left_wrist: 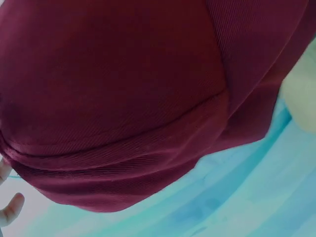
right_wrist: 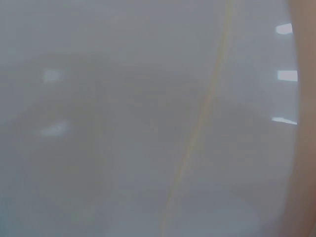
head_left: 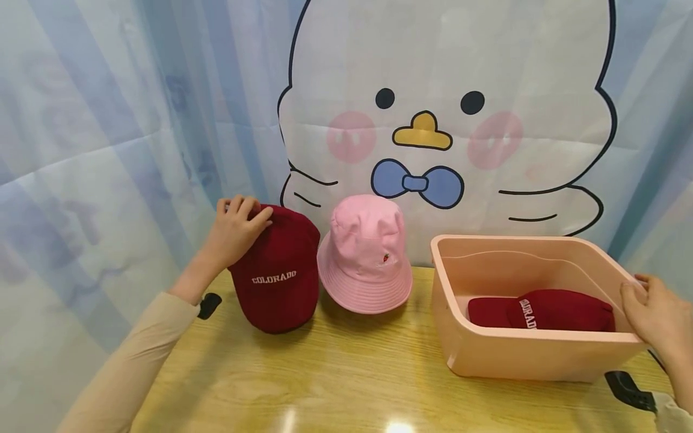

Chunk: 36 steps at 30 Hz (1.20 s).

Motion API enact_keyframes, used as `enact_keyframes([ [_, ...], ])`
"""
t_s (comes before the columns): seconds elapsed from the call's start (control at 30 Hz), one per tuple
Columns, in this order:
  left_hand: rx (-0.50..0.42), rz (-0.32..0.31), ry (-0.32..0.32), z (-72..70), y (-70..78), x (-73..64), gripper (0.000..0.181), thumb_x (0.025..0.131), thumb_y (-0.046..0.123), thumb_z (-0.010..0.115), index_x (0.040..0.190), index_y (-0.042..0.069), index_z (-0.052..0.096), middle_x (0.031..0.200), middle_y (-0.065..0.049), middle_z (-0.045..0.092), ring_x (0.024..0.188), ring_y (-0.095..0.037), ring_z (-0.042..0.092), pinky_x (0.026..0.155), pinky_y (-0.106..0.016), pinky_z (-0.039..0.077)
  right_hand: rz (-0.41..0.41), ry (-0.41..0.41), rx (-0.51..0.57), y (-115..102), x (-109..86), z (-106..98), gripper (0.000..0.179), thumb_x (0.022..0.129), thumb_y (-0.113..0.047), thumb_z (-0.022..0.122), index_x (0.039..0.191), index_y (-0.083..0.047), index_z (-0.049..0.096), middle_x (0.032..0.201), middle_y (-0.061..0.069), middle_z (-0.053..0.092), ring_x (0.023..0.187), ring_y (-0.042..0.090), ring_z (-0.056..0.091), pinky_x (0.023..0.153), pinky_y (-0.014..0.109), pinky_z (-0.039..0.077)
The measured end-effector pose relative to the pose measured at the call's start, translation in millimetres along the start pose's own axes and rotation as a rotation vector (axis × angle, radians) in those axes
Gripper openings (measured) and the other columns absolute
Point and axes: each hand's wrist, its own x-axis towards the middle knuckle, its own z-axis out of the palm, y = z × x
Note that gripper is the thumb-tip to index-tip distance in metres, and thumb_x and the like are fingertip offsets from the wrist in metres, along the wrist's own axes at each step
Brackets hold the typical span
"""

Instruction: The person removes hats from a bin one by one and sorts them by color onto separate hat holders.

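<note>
In the head view my left hand grips the upper left edge of a dark red baseball cap marked COLORADO, its brim pointing down. The same cap fills most of the left wrist view, with two fingertips at the left edge. Beside it a pink bucket hat with a small carrot patch stands against the curtain. My right hand holds the right rim of a peach plastic bin. Inside that bin lies a second dark red COLORADO cap, partly hidden by the front wall.
Everything stands on a wooden table, with a pale blue curtain printed with a cartoon bird behind and at the sides. The right wrist view shows mostly a blurred grey surface with a thin yellowish line.
</note>
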Motion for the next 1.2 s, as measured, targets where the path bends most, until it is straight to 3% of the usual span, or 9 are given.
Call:
enact_keyframes([
  [0.1,0.034,-0.063,0.026,-0.4,-12.6,14.6,0.014,0.082,0.013,0.061,0.09,0.006,0.053,0.082,-0.017,0.047,0.072,-0.032,0.042,0.064,-0.047,0.033,-0.003,0.004,-0.007,0.8,0.1,0.5,0.063,0.094,-0.034,0.024,0.132,0.015,0.019,0.119,0.045,0.033,0.1,0.058,0.036,0.081,0.064,0.034],
  [0.23,0.089,-0.174,0.021,0.8,-32.0,31.4,0.011,0.088,0.015,0.052,0.091,0.004,0.052,0.083,-0.018,0.047,0.073,-0.033,0.042,0.066,-0.047,0.031,-0.007,0.013,-0.013,1.4,0.1,1.7,0.062,0.093,-0.033,0.025,0.132,0.015,0.02,0.12,0.044,0.033,0.099,0.058,0.037,0.08,0.063,0.035],
  [0.4,0.079,-0.266,-0.062,4.6,-42.5,32.6,0.013,0.091,0.016,0.048,0.094,0.004,0.05,0.087,-0.02,0.045,0.078,-0.035,0.04,0.069,-0.049,0.03,-0.018,0.035,-0.03,2.4,0.1,5.0,0.062,0.092,-0.034,0.026,0.131,0.014,0.024,0.117,0.044,0.036,0.096,0.057,0.038,0.078,0.062,0.036],
  [0.5,0.043,-0.235,-0.09,8.6,-36.2,23.3,0.012,0.09,0.015,0.05,0.095,0.005,0.05,0.087,-0.019,0.045,0.077,-0.034,0.041,0.069,-0.049,0.032,-0.024,0.048,-0.042,3.2,0.4,5.6,0.062,0.092,-0.034,0.026,0.13,0.014,0.025,0.115,0.044,0.037,0.094,0.057,0.039,0.077,0.062,0.036],
  [0.63,-0.017,-0.124,-0.064,11.5,-17.9,5.7,0.012,0.088,0.015,0.053,0.095,0.006,0.052,0.084,-0.018,0.047,0.073,-0.032,0.043,0.066,-0.048,0.035,-0.014,0.047,-0.038,4.3,1.2,5.4,0.063,0.092,-0.036,0.026,0.131,0.014,0.025,0.115,0.043,0.037,0.095,0.057,0.039,0.077,0.062,0.036],
  [0.8,-0.084,0.052,-0.066,9.8,7.2,-14.0,0.026,0.096,0.028,0.037,0.098,0.009,0.056,0.083,-0.013,0.047,0.074,-0.028,0.043,0.066,-0.046,0.035,0.001,0.04,-0.025,3.7,0.4,3.4,0.063,0.092,-0.036,0.026,0.132,0.013,0.023,0.119,0.043,0.035,0.097,0.057,0.038,0.079,0.063,0.035],
  [0.87,-0.089,0.095,-0.079,9.9,13.3,-18.1,0.034,0.097,0.031,0.031,0.099,0.01,0.057,0.084,-0.012,0.048,0.075,-0.027,0.043,0.067,-0.045,0.035,0.005,0.037,-0.023,2.9,-0.2,2.0,0.063,0.092,-0.036,0.025,0.132,0.013,0.023,0.12,0.043,0.035,0.098,0.057,0.037,0.08,0.063,0.035],
  [1.0,-0.065,0.104,-0.054,10.9,15.2,-16.5,0.035,0.096,0.031,0.031,0.096,0.008,0.057,0.083,-0.013,0.048,0.076,-0.028,0.044,0.068,-0.046,0.035,0.001,0.036,-0.025,1.4,-0.3,-0.7,0.063,0.093,-0.035,0.025,0.132,0.014,0.023,0.12,0.043,0.035,0.098,0.057,0.037,0.08,0.063,0.035],
  [1.2,0.002,0.032,0.034,8.6,-3.2,2.5,0.015,0.088,0.02,0.053,0.09,0.005,0.056,0.079,-0.015,0.049,0.073,-0.031,0.046,0.067,-0.048,0.034,-0.013,0.047,-0.05,0.2,-0.2,-1.1,0.061,0.092,-0.034,0.026,0.13,0.013,0.027,0.117,0.043,0.037,0.096,0.057,0.039,0.078,0.062,0.036],
])
